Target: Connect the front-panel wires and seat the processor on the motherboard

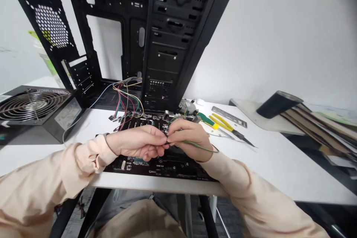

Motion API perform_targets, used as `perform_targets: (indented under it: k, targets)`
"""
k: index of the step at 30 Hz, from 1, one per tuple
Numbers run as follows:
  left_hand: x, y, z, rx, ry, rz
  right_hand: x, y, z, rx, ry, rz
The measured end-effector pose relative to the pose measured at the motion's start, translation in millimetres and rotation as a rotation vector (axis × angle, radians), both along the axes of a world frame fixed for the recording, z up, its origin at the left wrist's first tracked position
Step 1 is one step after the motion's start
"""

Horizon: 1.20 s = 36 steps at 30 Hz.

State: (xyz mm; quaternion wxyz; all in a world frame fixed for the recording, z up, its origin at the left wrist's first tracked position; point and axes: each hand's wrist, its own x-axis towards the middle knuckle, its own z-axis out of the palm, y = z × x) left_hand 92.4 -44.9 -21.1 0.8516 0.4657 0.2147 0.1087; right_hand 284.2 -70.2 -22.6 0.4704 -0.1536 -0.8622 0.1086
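My left hand [136, 143] and my right hand [189, 139] meet above a black computer motherboard [158, 167], fingertips pinched together around a small dark connector [167, 143]. A thin green wire [196, 145] runs from that pinch across my right hand and past its wrist. Both hands partly hide the board. Behind them, a bundle of thin multicoloured wires [126, 98] rises from the board's far edge. Sleeves in a pale peach colour cover both forearms.
A black computer case frame [111, 37] stands behind the board. A power supply with a fan grille [36, 108] sits at the left. Yellow-handled pliers [223, 124], a green-handled tool [206, 119] and a metal bracket [228, 116] lie to the right on the white table [251, 163].
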Motion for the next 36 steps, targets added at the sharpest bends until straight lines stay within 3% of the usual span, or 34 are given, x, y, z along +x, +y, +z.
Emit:
perform_targets:
  k: [5,11,14,17,19,25,32,36]
  targets:
    - [6,-6,1.0,0.095,0.007,0.122,0,3,-7.5,-0.114,0.111,-0.096]
    - [14,-11,-4.2,0.371,0.037,0.406,-11,-9,-11.9,-0.679,0.295,-0.258]
    - [15,-15,-6.9,0.537,0.090,0.506,-19,-17,-13.1,-0.811,0.400,-0.359]
    - [15,-19,-8.3,0.795,0.177,0.574,-24,-20,-11.8,-0.847,0.424,-0.397]
    - [14,-20,-8.5,0.866,0.215,0.570,-23,-19,-10.4,-0.844,0.416,-0.397]
    - [14,-13,-5.6,0.814,0.236,0.491,-13,-7,-8.3,-0.905,0.286,-0.340]
    - [11,-5,-0.8,0.816,0.253,0.580,-10,-6,-15.2,-0.930,0.090,-0.328]
    - [12,-3,-3.4,0.848,0.256,0.601,-13,-16,-17.4,-0.850,-0.056,-0.350]
